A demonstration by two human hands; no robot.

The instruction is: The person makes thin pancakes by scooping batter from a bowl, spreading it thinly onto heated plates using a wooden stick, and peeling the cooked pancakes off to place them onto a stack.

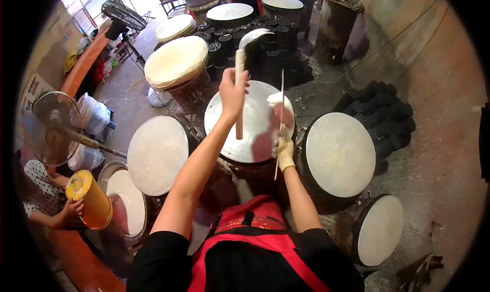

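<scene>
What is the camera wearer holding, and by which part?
Left hand: a ladle, by its handle. Gloved right hand: a thin stick, by its lower half.

A ladle [240, 90] has a pale cream handle and a whitish bowl. The right hand [284, 145] wears a pale yellow glove [286, 156]; its thin stick [283, 95] is brown. The middle round griddle [255, 100] is glossy white, and the 2 round tops beside it [158, 154] [340, 154] are plain cream. The apron [255, 215] is bright red over black sleeves [158, 256]. A co-worker's sleeve [35, 174] is white with dark dots, near a yellow bucket [97, 202].
</scene>
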